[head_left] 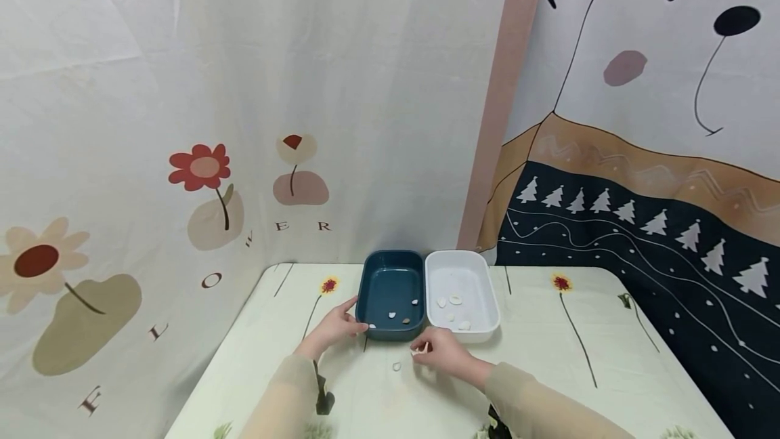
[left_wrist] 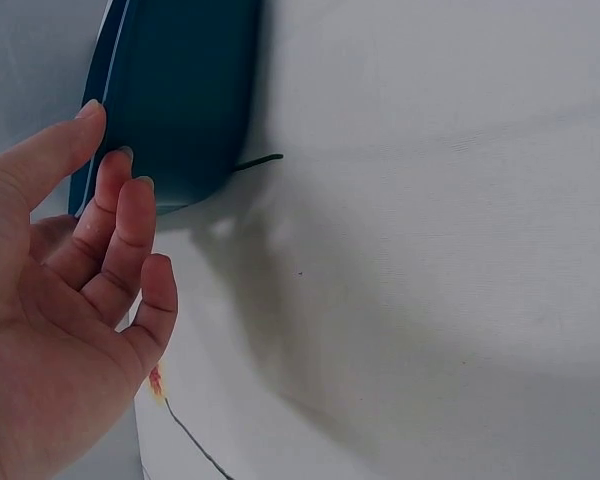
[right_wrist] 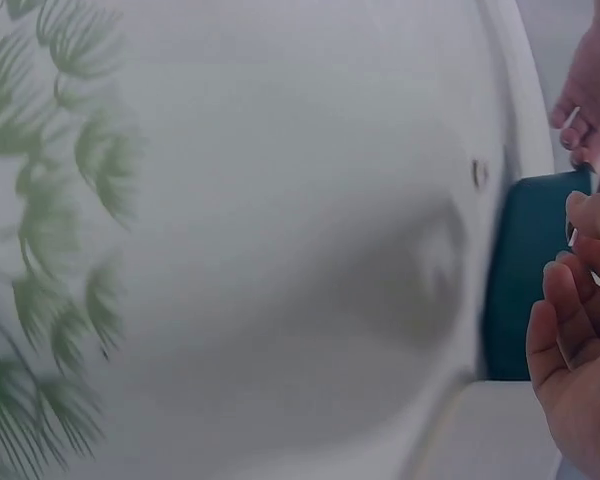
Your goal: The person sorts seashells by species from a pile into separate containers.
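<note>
A teal tray (head_left: 390,295) stands side by side with a white tray (head_left: 492,303) at the back of the table. Several small pieces, mostly white and one brownish (head_left: 405,321), lie in the teal tray; several white shell-like pieces (head_left: 455,300) are in the white one. My left hand (head_left: 334,327) is at the teal tray's front left corner, its thumb at the rim and the loosely bent fingers along the outer wall. Just in front of the trays, my right hand (head_left: 441,352) pinches a small white shell-like piece (head_left: 419,351) between thumb and fingertips.
One small pale piece (head_left: 397,366) lies on the flower-printed tablecloth (head_left: 359,402), between the hands. Behind the trays hangs a light curtain (head_left: 390,120) with flower prints. A dark cloth (head_left: 646,249) with tree prints hangs at the right.
</note>
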A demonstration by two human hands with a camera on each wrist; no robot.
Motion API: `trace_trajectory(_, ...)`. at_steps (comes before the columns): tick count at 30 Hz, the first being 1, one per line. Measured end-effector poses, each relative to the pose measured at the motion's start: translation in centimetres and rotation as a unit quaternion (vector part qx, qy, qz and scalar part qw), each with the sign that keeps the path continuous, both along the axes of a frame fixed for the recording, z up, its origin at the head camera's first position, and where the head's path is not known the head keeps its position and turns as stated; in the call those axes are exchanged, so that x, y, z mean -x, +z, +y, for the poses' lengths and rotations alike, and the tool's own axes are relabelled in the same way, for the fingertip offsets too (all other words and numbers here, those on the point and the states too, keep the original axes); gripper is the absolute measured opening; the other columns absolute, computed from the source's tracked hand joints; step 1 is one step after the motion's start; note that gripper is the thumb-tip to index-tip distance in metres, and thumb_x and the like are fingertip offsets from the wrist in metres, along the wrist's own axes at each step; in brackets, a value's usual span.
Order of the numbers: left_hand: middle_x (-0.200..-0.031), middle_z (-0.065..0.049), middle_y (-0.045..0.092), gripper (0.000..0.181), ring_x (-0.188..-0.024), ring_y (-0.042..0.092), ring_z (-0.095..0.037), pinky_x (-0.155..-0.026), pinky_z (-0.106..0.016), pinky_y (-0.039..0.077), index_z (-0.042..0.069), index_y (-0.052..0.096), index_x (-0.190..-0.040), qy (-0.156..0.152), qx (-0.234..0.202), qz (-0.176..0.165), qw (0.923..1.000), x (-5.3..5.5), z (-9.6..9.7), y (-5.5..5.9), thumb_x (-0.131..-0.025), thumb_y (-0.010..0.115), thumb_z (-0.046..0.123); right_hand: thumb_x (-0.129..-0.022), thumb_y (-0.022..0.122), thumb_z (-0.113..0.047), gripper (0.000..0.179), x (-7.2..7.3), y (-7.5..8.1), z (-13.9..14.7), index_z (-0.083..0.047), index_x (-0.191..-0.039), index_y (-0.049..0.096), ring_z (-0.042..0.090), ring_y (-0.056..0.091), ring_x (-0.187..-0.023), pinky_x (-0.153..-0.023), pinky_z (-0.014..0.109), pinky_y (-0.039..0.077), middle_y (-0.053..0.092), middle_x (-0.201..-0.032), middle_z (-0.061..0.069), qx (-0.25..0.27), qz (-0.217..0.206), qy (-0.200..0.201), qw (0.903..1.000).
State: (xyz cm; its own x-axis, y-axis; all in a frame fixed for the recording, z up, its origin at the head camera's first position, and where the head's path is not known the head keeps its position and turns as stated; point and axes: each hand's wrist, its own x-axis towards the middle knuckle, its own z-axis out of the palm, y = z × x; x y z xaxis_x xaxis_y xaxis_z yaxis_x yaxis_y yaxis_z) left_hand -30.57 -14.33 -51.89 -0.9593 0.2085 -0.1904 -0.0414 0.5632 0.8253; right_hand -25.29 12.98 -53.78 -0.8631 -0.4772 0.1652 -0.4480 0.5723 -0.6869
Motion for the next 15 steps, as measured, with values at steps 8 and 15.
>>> trace_trajectory(8,-0.073,-0.006,0.060,0.081,-0.067,0.056,-0.019,-0.069,-0.032,0.043,0.001,0.029,-0.151,0.000,-0.002,0.001,1.0000,0.1,-0.1,0.0,-0.085,0.074,0.016,-0.080,0.077,-0.010,0.014,0.3,2.2,0.9,-0.006,-0.093,0.076,0.002,0.050,-0.065,-0.059,0.023,0.044,0.060,-0.078,-0.011,-0.008,0.023,0.015,0.9996)
trace_trajectory(15,-0.072,-0.005,0.059,0.080,-0.067,0.057,-0.019,-0.070,-0.033,0.043,0.001,0.029,-0.151,0.001,0.001,-0.001,1.0000,0.1,0.0,-0.1,-0.085,0.074,0.015,-0.081,0.076,-0.009,0.012,0.5,3.8,1.2,-0.010,-0.093,0.075,0.003,0.051,-0.067,-0.059,0.023,0.046,0.061,-0.081,-0.010,-0.012,0.027,0.023,0.9993)
